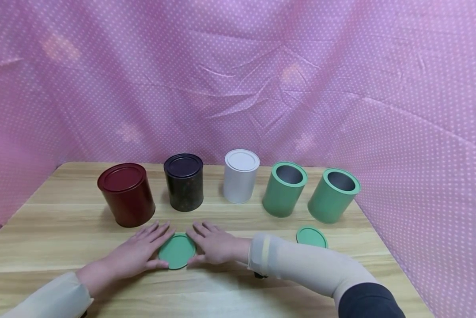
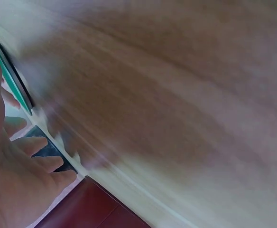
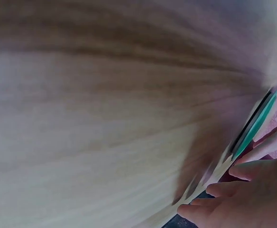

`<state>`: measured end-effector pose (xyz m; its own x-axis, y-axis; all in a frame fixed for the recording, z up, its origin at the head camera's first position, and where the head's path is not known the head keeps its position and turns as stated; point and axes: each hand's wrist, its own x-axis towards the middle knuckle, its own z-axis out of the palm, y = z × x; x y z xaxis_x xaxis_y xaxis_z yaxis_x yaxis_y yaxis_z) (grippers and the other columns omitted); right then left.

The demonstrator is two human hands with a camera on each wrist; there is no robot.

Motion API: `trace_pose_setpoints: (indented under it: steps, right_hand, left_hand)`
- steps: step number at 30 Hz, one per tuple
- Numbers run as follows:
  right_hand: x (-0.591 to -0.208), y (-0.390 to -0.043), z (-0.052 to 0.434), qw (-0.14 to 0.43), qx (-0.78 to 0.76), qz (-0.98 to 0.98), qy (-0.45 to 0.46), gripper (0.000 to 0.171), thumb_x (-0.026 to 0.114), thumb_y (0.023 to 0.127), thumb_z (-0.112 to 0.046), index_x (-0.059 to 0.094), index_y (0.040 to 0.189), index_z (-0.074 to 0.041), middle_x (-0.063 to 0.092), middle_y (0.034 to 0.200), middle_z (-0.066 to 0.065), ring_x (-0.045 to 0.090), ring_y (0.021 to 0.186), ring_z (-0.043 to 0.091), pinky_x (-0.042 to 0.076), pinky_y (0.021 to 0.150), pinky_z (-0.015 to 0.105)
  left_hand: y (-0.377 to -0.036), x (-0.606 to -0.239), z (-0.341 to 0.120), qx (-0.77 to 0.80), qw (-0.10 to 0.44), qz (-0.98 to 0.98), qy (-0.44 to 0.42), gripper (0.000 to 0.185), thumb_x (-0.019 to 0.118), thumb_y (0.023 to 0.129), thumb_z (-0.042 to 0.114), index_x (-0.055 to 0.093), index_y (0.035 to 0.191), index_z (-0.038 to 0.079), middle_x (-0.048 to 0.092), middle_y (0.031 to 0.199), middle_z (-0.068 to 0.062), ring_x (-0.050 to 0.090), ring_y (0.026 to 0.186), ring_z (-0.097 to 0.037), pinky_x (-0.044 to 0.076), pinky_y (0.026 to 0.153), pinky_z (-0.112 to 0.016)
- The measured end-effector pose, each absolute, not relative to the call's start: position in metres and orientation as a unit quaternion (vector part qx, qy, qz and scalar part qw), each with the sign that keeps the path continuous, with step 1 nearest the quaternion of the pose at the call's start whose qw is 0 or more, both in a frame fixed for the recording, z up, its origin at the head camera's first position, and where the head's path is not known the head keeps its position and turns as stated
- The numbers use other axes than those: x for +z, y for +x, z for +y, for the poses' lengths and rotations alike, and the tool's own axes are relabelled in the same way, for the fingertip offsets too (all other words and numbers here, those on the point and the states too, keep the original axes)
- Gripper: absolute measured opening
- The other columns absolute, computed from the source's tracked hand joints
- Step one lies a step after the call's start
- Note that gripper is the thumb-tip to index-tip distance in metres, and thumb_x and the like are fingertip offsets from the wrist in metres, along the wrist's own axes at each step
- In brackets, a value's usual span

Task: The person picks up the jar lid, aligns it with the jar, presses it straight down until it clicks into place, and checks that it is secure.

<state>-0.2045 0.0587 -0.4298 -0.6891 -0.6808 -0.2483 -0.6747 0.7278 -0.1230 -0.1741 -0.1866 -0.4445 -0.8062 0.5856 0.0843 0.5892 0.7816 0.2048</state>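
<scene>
Two flat, spread hands, left and right, flank a green lid, touching its nine and three o'clock edges; gripping and lifting it likely comes next.

Makeshift recording booth: pink dotted cloth backdrop around wooden table.

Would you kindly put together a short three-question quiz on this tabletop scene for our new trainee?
1. How many canisters stand in the row on the table?
2. True or false: both green canisters have their lids on.
3. Which thing lies between the left hand and the right hand?
A) white canister
B) green lid
C) dark red canister

Key:
1. Five.
2. False: the left green canister and the right green canister both stand open.
3. B; a second green lid lies farther right.
</scene>
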Motion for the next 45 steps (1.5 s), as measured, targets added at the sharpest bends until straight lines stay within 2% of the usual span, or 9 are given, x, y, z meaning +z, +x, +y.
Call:
trace_pose_setpoints:
  steps: [9, 21, 29, 45]
  right_hand:
    - [-0.434, -0.207, 0.057, 0.134, -0.01, 0.92, -0.369, 0.084, 0.049, 0.09, -0.064, 0.022, 0.155, -0.019, 0.018, 0.162, 0.009, 0.018, 0.149, 0.03, 0.025, 0.119, 0.041]
    - [-0.434, -0.209, 0.051, 0.13, -0.007, 0.921, -0.367, 0.085, 0.053, 0.088, -0.065, 0.025, 0.154, -0.019, 0.021, 0.161, 0.01, 0.022, 0.147, 0.032, 0.028, 0.118, 0.042]
    - [-0.433, -0.21, 0.046, 0.121, 0.003, 0.925, -0.36, 0.085, 0.058, 0.086, -0.063, 0.028, 0.153, -0.02, 0.023, 0.16, 0.01, 0.024, 0.146, 0.032, 0.03, 0.117, 0.04]
    - [-0.436, -0.218, 0.035, 0.1, 0.005, 0.937, -0.333, 0.084, 0.063, 0.083, -0.063, 0.034, 0.15, -0.02, 0.029, 0.158, 0.007, 0.03, 0.144, 0.03, 0.035, 0.114, 0.041]
  left_hand:
    - [-0.176, -0.446, -0.189, -0.106, 0.003, -0.944, -0.312, 0.086, 0.054, 0.083, 0.068, 0.046, 0.144, 0.008, 0.038, 0.151, -0.021, 0.032, 0.138, -0.05, 0.031, 0.108, -0.064]
    - [-0.18, -0.446, -0.195, -0.108, 0.015, -0.94, -0.324, 0.084, 0.062, 0.08, 0.064, 0.051, 0.139, 0.006, 0.041, 0.148, -0.024, 0.035, 0.135, -0.051, 0.033, 0.106, -0.063]
    - [-0.187, -0.445, -0.2, -0.104, 0.012, -0.938, -0.33, 0.082, 0.062, 0.081, 0.062, 0.052, 0.138, 0.004, 0.044, 0.146, -0.024, 0.039, 0.133, -0.05, 0.036, 0.105, -0.061]
    - [-0.197, -0.443, -0.203, -0.108, -0.005, -0.937, -0.332, 0.083, 0.062, 0.081, 0.063, 0.052, 0.138, 0.004, 0.044, 0.146, -0.024, 0.04, 0.132, -0.05, 0.038, 0.104, -0.062]
